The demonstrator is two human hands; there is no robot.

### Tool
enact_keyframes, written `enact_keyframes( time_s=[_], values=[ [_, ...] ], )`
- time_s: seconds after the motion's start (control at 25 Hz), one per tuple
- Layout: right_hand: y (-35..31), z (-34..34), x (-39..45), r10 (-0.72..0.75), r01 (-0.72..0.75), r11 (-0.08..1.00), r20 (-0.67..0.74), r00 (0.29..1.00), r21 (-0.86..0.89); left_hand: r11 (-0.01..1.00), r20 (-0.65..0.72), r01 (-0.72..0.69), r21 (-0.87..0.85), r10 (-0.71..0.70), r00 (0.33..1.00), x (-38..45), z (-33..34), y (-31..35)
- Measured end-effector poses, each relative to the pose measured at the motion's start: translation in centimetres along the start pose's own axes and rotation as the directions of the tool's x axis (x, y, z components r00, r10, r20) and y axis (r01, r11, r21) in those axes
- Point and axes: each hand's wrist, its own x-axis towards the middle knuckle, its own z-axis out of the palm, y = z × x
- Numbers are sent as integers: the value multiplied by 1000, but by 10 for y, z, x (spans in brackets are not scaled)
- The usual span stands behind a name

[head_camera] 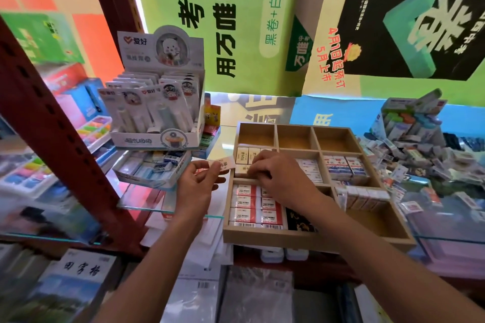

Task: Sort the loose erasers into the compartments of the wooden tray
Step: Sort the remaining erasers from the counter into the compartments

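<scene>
Wooden tray [278,240] sits on the glass shelf in front of me, split into a grid of compartments. My left hand [195,183] hovers just left of the tray's edge, thumb and fingertips pinching a cream eraser [223,163] by its lower end so it stands tilted above the shelf, apart from the tray. I can see a second, red-printed piece tucked under the same fingers, but I cannot tell what it is. My right hand [275,178] reaches into the tray over the middle-left compartment, fingers curled down onto the cream erasers [245,156] already lined up there; I see the fingertips touching that row, though whether they actually clasp one I cannot tell. Back row: three compartments showing bare wood. Middle row: the cream ones at left, white boxed erasers [311,169] in the centre partly hidden by my right hand, blue and red boxed erasers [343,166] at right. Front left holds red and white 2B erasers [253,203] stacked flat in two columns, with a black eraser [299,220] beside them, and a row of pale erasers [363,198] stands on edge in the front right compartment. Right of the tray lies a big loose heap of erasers [409,160]. To the left stands a white display box [157,102] of carded packs, above an open box of blue erasers [153,168]
</scene>
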Motion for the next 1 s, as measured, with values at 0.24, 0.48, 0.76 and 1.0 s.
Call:
enact_keyframes(
  time_s=[0.24, 0.48, 0.76, 1.0],
  values=[
    [-3, 1, -1, 54, -55, 998, -27, 998, -9, 999, 11, 21, -27, -21, 1000, -2, -2, 5],
    [-1, -36, -10, 268, -196, 806, -49, 962, 558, 999, 181, -38, 5, 36, 983, -13, 8, 31],
    [8, -39, -15, 198, -170, 933, -59, 978, 317, 808, 319, -393, 439, 269, 909, -4, 15, 23],
    [9, -29, -18, 119, -119, 992, -11, 993, 51, 415, 425, -546, 728, 351, 834, 1, 6, 7]
  ],
)
